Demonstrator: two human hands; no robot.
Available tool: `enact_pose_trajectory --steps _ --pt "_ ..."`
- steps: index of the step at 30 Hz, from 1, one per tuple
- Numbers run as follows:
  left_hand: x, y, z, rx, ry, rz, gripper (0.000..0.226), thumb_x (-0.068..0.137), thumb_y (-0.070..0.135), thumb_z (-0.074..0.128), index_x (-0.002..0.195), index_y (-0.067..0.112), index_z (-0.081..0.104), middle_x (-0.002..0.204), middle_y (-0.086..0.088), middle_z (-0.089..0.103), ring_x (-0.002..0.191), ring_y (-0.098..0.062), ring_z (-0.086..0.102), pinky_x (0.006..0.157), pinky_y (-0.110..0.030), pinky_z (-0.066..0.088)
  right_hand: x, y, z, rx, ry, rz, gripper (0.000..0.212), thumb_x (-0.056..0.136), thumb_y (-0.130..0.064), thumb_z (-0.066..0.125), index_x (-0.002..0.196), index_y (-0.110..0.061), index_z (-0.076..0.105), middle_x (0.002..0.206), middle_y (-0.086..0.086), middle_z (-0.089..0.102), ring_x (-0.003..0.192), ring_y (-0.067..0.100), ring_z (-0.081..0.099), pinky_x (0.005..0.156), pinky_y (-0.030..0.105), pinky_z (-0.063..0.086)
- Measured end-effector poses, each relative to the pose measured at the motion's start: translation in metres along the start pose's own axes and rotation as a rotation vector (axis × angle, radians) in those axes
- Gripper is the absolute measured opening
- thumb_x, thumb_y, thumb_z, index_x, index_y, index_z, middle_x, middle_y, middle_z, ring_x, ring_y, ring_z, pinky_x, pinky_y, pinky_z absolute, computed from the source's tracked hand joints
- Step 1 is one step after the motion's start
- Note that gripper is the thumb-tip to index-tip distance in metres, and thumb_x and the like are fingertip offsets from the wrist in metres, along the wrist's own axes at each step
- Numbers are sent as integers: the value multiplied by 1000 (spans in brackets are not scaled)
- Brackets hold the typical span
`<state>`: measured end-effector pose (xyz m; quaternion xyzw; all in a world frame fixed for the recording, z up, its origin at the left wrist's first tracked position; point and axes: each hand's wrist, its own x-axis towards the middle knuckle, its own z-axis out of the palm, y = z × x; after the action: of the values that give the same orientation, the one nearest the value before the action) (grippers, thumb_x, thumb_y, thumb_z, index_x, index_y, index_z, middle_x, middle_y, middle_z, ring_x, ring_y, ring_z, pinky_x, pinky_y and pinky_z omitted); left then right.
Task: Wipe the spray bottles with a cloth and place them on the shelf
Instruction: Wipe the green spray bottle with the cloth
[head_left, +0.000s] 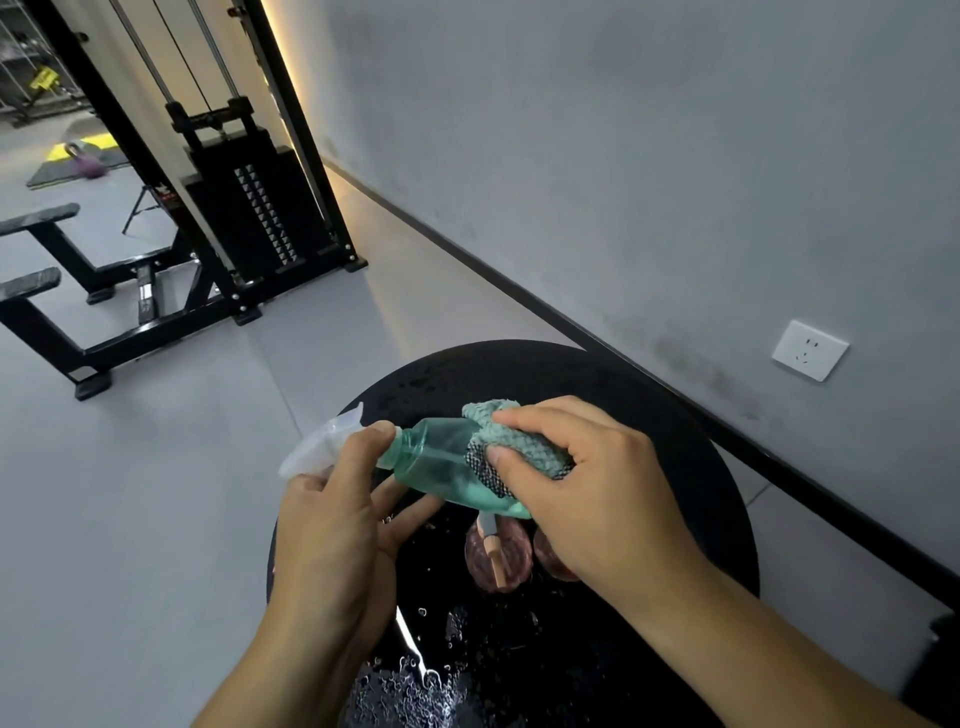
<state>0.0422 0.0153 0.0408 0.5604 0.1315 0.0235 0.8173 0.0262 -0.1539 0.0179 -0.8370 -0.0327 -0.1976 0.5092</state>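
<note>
Translucent green plastic spray bottle (441, 465), smooth and glossy; the cloth (519, 441) is nubbly teal weave (mesh-backed); glossy black wet table (701, 467)

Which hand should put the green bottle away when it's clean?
Probably the left hand. It already grips the bottle by its neck, near the clear cap. The right hand is busy pressing the cloth around the bottle's base.
</note>
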Motion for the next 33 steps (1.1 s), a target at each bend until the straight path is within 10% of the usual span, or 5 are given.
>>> enact_pose_trajectory --steps 11,17,22,29,33 --pt "10 -1 -15 -6 37 -19 20 94 19 72 81 17 55 102 -13 66 97 -36 78 70 -43 66 -2 -1 2 -34 10 -18 22 88 -14 79 110 -19 78 105 -17 67 100 -5 64 76 1 47" --pt "6 -6 -9 -22 -2 -9 11 96 15 68 88 13 60 80 -3 71 82 -27 78 61 -38 65 -6 -6 8 -30 -29 -71 27 91 -19 77 117 -24 76 114 -19 65 110 0 63 86 12 54" --pt "11 4 -17 -16 78 -15 22 94 20 71 79 20 55 105 -29 72 105 -47 74 48 -34 59 0 -3 2 -27 34 -49 22 89 -14 79 110 -20 77 105 -17 67 101 -6 64 80 2 47" --pt "6 -1 -10 -48 30 15 20 96 15 69 79 17 58 85 -6 71 83 -29 77 57 -36 64 -6 -6 5 -9 -42 -62 27 92 -16 76 119 -23 75 115 -18 65 110 -2 63 84 6 51" --pt "8 2 -13 -6 50 -5 20 95 17 70 80 20 57 104 -15 69 98 -45 72 43 -28 53 -1 -3 1 -26 0 -47 24 90 -15 78 113 -21 77 108 -19 67 104 -6 63 83 2 46"
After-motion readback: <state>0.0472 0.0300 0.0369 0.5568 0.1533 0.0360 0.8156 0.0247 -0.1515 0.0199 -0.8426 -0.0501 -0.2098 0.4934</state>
